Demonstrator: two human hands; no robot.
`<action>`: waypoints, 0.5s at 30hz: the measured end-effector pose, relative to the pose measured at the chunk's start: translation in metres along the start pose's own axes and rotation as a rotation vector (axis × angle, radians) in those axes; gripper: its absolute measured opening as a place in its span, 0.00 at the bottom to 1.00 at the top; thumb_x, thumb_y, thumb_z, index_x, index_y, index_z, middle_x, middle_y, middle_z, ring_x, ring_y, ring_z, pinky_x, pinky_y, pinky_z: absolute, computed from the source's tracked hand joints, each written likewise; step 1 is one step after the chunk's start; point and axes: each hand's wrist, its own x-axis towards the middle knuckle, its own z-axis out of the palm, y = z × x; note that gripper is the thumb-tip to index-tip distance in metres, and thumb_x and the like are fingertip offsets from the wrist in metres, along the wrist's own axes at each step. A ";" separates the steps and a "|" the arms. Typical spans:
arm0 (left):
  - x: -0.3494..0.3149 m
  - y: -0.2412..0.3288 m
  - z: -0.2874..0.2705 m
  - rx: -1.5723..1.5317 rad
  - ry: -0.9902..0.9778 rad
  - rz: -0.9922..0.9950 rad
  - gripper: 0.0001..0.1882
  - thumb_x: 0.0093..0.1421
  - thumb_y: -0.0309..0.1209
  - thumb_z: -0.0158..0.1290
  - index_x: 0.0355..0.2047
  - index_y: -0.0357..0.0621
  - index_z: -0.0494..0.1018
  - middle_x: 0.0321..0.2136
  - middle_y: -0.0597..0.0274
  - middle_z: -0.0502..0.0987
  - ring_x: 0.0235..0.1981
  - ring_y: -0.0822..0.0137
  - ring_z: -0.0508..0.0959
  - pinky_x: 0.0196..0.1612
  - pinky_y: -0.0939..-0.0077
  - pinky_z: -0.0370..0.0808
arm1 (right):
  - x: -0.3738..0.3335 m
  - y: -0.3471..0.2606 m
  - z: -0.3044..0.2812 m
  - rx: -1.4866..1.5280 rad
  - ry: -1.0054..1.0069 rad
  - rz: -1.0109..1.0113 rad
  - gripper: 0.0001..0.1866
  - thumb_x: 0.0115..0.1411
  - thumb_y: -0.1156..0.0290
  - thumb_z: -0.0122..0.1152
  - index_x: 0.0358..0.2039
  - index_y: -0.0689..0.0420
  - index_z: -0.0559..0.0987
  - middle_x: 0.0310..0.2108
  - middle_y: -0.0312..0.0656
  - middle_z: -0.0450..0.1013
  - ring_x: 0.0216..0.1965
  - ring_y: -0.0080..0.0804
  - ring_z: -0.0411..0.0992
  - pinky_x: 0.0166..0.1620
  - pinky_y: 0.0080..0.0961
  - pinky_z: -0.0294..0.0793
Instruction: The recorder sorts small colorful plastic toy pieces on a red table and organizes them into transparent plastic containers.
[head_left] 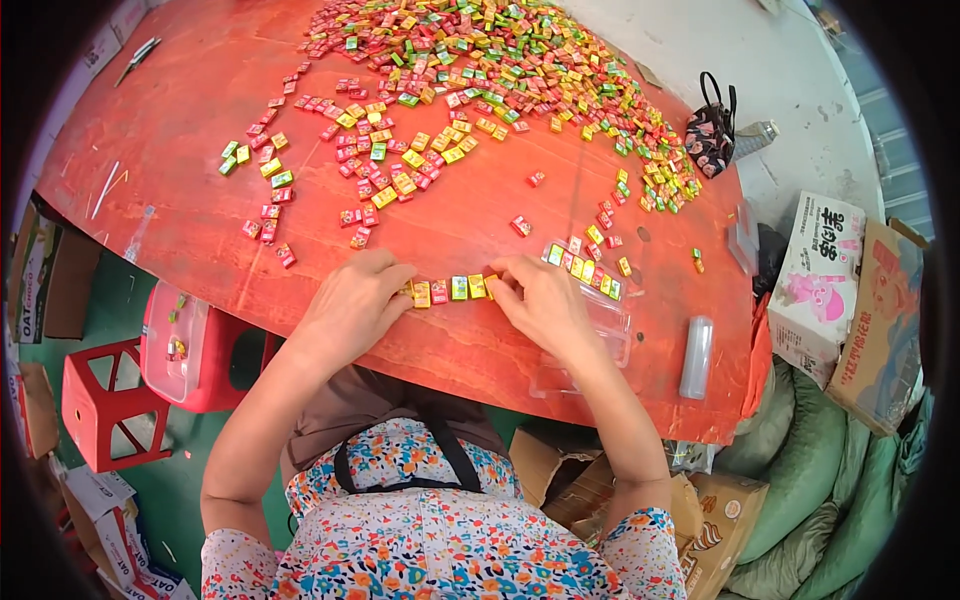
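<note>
A short row of small yellow, red and green-white packets [439, 291] lies across the red table near its front edge, between my two hands. My left hand [358, 300] has its fingers closed at the row's left end, on a yellow packet. At the right end, my right hand [545, 300] curls its thumb and fingers against the last packet. Just beyond the right hand is a clear plastic tray [612, 340], partly covered by that hand and forearm. A line of yellow and green packets [582, 270] sits in its far part.
A large heap of the same packets [500, 60] covers the far table [200, 170], with loose ones trailing nearer. A clear plastic cylinder [697, 357] stands at the right. A dark floral bag [710, 140], cartons [815, 280] and a red stool [110, 400] are around the edges.
</note>
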 end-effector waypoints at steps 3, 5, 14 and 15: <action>-0.005 0.002 -0.001 -0.044 0.004 -0.021 0.15 0.54 0.27 0.60 0.42 0.35 0.76 0.34 0.51 0.76 0.37 0.49 0.78 0.41 0.59 0.76 | -0.002 0.002 -0.010 0.045 -0.050 0.002 0.15 0.57 0.69 0.64 0.45 0.56 0.80 0.34 0.45 0.77 0.32 0.41 0.78 0.37 0.34 0.77; -0.009 -0.001 0.000 -0.042 0.004 -0.057 0.16 0.54 0.27 0.61 0.42 0.35 0.77 0.35 0.51 0.76 0.38 0.49 0.78 0.41 0.60 0.76 | -0.003 0.005 -0.014 0.067 -0.088 -0.014 0.16 0.57 0.69 0.65 0.47 0.56 0.80 0.36 0.46 0.77 0.35 0.41 0.77 0.39 0.35 0.76; -0.005 0.004 0.012 -0.077 0.039 -0.026 0.17 0.53 0.27 0.62 0.44 0.35 0.77 0.38 0.51 0.76 0.40 0.50 0.78 0.43 0.60 0.76 | -0.005 0.004 -0.001 -0.011 -0.056 -0.207 0.19 0.57 0.70 0.65 0.49 0.60 0.77 0.38 0.47 0.73 0.42 0.48 0.73 0.45 0.38 0.73; -0.005 0.004 0.012 -0.079 0.035 -0.022 0.17 0.53 0.27 0.62 0.44 0.35 0.77 0.38 0.51 0.76 0.40 0.50 0.78 0.43 0.60 0.76 | -0.006 0.004 -0.001 0.000 -0.056 -0.193 0.19 0.57 0.69 0.66 0.49 0.60 0.77 0.38 0.48 0.73 0.42 0.48 0.73 0.45 0.38 0.73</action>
